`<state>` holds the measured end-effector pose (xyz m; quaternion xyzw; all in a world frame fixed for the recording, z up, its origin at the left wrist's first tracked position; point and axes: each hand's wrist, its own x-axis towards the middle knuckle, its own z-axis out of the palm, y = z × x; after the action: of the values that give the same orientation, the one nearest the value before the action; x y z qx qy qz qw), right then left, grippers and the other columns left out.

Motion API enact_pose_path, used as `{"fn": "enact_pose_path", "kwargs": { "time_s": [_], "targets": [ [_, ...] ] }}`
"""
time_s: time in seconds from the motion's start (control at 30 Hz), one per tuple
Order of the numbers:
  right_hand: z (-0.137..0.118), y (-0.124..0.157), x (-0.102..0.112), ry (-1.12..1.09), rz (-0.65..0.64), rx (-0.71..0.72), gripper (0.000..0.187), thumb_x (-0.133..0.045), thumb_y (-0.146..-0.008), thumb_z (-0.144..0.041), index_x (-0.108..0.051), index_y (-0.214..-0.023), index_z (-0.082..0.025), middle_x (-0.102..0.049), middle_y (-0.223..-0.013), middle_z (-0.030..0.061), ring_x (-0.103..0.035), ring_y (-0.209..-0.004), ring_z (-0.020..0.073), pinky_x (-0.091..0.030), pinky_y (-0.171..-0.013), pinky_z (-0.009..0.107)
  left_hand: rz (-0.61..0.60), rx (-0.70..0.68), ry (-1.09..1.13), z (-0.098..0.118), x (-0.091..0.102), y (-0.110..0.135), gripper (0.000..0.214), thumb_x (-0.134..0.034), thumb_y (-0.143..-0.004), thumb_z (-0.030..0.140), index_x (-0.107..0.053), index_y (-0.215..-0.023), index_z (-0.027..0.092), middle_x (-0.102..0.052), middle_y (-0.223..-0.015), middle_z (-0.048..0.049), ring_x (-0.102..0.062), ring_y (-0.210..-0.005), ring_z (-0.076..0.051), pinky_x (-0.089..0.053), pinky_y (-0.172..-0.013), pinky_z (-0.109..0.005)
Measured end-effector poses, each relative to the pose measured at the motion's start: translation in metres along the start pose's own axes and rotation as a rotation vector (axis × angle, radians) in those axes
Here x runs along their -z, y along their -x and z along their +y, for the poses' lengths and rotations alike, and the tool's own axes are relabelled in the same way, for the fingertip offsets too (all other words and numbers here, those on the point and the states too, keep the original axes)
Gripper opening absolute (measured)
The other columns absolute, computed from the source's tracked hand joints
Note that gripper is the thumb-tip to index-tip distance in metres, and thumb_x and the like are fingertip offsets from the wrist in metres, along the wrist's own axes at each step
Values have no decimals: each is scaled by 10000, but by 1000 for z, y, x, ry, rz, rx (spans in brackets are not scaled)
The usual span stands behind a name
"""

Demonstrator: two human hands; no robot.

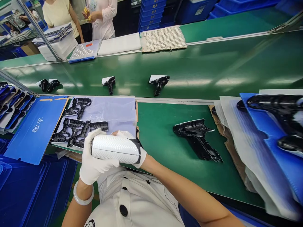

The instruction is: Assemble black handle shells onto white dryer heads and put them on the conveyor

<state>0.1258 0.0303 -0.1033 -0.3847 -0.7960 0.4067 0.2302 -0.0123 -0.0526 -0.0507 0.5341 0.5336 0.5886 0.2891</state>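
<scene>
Gloved hands (98, 156), white cylinder (115, 149), green workbench (157, 132) (glossy)

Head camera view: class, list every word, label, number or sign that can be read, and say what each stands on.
"敬孚" in large white characters, on the blue corrugated plastic board.
"敬孚" in small white characters, on the stacked blue plastic crates.
White rectangular label on the blue plastic bin: too small to read.
Black emblem on the white shirt: cut off and too blurred to read.
</scene>
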Motion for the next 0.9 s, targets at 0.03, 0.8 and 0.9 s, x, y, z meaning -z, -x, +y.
{"fn": "enact_pose_path", "kwargs": {
  "time_s": [0.03, 0.8, 0.9],
  "targets": [
    [1, -3, 1, -3, -1, 1, 76, -585, -759, -188, -639, -812, -187, -698, -838, 29, -646, -829, 205, -506, -785, 308, 0, 7, -3, 0, 0, 0, 828, -950, -509, 425, -599, -1246, 291, -655, -1121, -43, -647, -1016, -222, -501, -931, -345],
    [9, -7, 8, 422, 443, 266, 278, -444, -903, -73, -678, -932, -220, -716, -1086, 65, -608, -1174, 239, -479, -978, 404, -5, 243, -141, 12, 3, -3, 641, -784, -684, 579, -616, -1184, 216, -683, -1115, -97, -656, -1018, -295, -519, -912, -453],
    [9, -10, 7, 385, 370, 219, 269, -468, -912, -90, -698, -943, -226, -714, -1106, 60, -593, -1213, 242, -503, -979, 395, 13, 254, -117, 11, 4, -3, 593, -735, -728, 590, -616, -1172, 216, -687, -1099, -97, -661, -1011, -299, -520, -912, -462]
  ]
}}
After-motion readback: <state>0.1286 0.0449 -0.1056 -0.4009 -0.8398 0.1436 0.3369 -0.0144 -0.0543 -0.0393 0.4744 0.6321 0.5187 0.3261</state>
